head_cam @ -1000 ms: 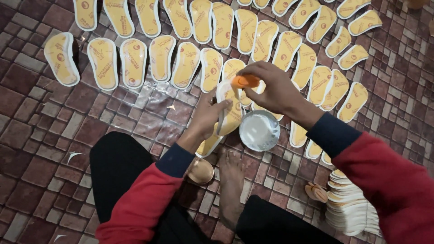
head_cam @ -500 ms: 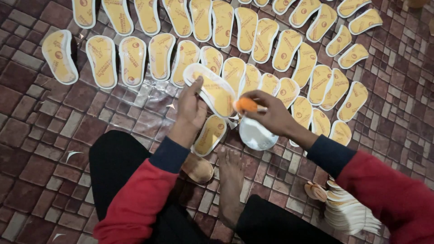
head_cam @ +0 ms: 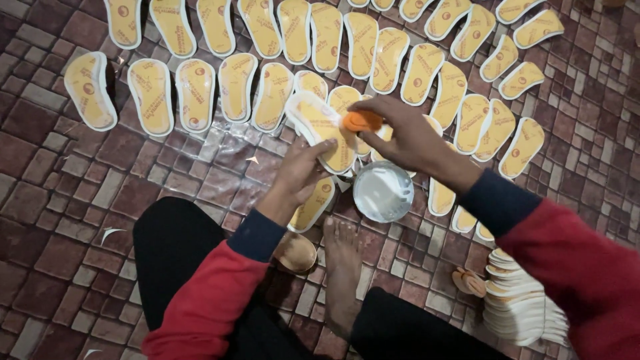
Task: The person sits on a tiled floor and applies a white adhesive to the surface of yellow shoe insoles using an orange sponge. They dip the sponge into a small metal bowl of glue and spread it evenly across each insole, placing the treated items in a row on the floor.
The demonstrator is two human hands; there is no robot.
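Left hand (head_cam: pixel 300 175) grips yellow white-edged foam insole (head_cam: pixel 321 130) from below, just above round white bowl (head_cam: pixel 383 191). Right hand (head_cam: pixel 407 133) fingers pinch orange sponge (head_cam: pixel 361 121) against the insole's face. Risk: the tilted insole could slip; sponge drips could hit laid-out insoles (head_cam: pixel 152 95) left of the bowl.

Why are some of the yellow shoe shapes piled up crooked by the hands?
Most yellow foam insoles lie in tidy rows on the brick floor. Near the round white bowl several overlap crookedly. The left hand holds one insole while the right hand presses an orange sponge on it.
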